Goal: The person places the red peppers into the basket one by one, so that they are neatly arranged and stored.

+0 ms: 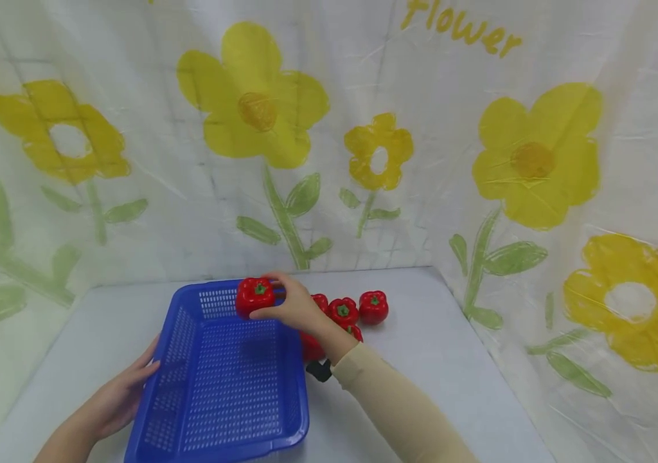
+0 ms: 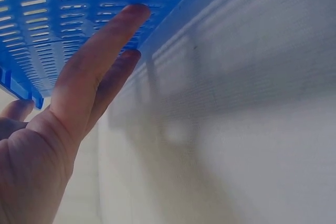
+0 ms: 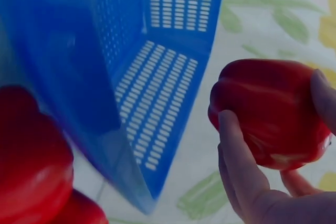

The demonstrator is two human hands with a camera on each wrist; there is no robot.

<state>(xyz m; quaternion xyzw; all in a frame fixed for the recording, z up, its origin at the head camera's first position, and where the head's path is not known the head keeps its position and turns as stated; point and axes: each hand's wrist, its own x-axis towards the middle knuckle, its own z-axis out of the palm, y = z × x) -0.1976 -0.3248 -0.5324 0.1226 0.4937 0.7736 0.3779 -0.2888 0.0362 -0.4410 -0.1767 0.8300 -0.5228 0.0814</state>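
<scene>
In the head view my right hand [image 1: 291, 305] holds a red bell pepper [image 1: 255, 297] with a green stem above the far right part of the blue basket [image 1: 301, 411]. Fingers and thumb grip opposite sides of this pepper [image 3: 270, 111] in the right wrist view. My left hand [image 1: 123, 392] rests against the basket's left side. From the left wrist view, its straight fingers [image 2: 100, 51] lie along the slotted outer wall [image 2: 79, 3]. The basket's visible floor [image 1: 233, 386] is bare.
Several more red bell peppers [image 1: 373, 307] lie on the white table [image 1: 421, 360] right of the basket, partly hidden by the right arm. A small black object [image 1: 320, 370] lies near them. Behind the table hangs a curtain [image 1: 150, 244] with painted yellow flowers.
</scene>
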